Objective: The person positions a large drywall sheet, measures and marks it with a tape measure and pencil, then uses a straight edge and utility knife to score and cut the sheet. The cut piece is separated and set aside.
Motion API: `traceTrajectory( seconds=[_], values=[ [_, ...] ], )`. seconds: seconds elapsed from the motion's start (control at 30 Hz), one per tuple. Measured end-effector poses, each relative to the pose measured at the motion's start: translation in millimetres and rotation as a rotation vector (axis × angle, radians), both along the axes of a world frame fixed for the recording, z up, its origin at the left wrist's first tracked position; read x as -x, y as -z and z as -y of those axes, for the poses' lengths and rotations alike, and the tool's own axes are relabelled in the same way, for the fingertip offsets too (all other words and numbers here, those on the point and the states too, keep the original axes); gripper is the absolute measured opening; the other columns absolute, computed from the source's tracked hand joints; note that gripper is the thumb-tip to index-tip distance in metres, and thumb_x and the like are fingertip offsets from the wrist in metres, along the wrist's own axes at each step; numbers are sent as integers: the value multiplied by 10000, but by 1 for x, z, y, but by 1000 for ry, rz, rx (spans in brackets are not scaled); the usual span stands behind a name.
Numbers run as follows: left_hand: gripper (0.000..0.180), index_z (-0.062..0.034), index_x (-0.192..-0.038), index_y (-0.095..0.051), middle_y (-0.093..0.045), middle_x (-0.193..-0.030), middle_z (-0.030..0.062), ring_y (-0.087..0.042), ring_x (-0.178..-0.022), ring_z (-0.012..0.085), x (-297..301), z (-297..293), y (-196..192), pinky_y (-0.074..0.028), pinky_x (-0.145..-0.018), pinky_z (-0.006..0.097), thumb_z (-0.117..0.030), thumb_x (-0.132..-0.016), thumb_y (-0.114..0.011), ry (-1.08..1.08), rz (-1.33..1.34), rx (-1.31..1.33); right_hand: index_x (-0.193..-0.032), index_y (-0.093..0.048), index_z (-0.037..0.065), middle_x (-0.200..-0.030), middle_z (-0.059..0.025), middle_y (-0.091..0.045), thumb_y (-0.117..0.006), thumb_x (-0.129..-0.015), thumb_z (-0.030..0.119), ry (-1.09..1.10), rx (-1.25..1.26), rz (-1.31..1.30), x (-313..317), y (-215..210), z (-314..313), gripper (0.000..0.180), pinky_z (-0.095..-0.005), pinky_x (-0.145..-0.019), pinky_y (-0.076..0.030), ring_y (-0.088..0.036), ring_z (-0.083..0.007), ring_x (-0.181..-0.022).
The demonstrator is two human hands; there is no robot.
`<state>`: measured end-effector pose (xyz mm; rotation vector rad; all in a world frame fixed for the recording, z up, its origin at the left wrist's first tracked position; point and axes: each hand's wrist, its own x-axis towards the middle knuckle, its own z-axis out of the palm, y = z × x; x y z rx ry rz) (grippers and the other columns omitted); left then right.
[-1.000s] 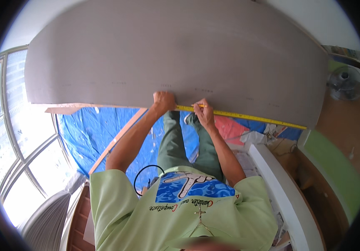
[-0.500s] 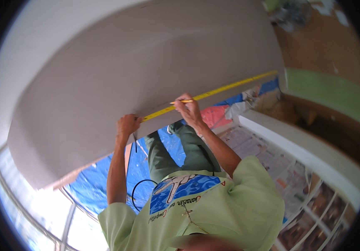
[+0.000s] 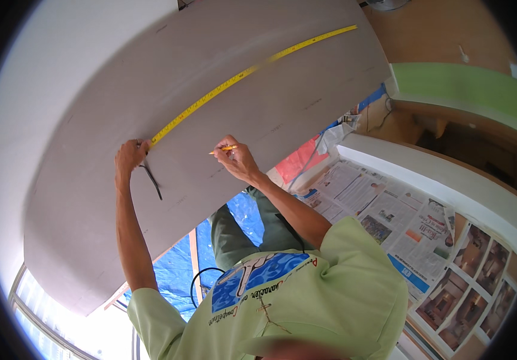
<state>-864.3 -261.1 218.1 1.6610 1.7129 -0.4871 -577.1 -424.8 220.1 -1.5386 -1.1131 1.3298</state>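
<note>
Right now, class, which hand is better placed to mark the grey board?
Probably the right hand: it holds a yellow pencil over the grey board, while the left hand is occupied holding the yellow measuring tape.

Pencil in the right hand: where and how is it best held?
Probably by the shaft behind the tip, coming from the right: the pencil is thin, its tip points left, and the right hand holds it from that side with the tip sticking out.
</note>
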Motion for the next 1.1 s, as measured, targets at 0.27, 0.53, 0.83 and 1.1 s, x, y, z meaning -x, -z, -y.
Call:
traceTrajectory(
  seconds=[0.27, 0.53, 0.83, 1.1],
  values=[
    [475, -72, -965, -752, -695, -741, 105, -670, -705, 253, 11, -31, 18, -504, -698, 414, -510, -913, -574, -5, -4, 37, -947, -574, 17, -779, -61, -659, -650, -940, 164, -63, -56, 57, 22, 14, -28, 165, -277, -639, -524, -637, -123, -685],
    [447, -106, -965, -755, -710, -822, 99, -675, -791, 275, 12, -23, 73, -540, -732, 415, -490, -919, -531, 62, -98, 55, -983, -557, 31, -781, -68, -650, -620, -972, 132, -45, -35, -87, 52, 78, -103, 119, -212, -597, -499, -582, -83, -672],
    [346, -119, -830, -771, -664, -644, 24, -628, -601, 171, 7, -20, 92, -512, -569, 327, -401, -911, -587, 80, -83, 5, -886, -561, 37, -723, -36, -613, -609, -946, 112, -234, 72, 120, 83, 129, -170, 107, -216, -559, -458, -553, -63, -638],
    [307, -113, -789, -776, -670, -625, 28, -606, -522, 150, 6, -25, 100, -495, -497, 288, -340, -897, -599, 131, -108, 12, -886, -590, 43, -711, -27, -629, -560, -872, 136, -251, 84, 181, 79, 132, -173, 99, -263, -557, -444, -523, -75, -608]
  ],
)
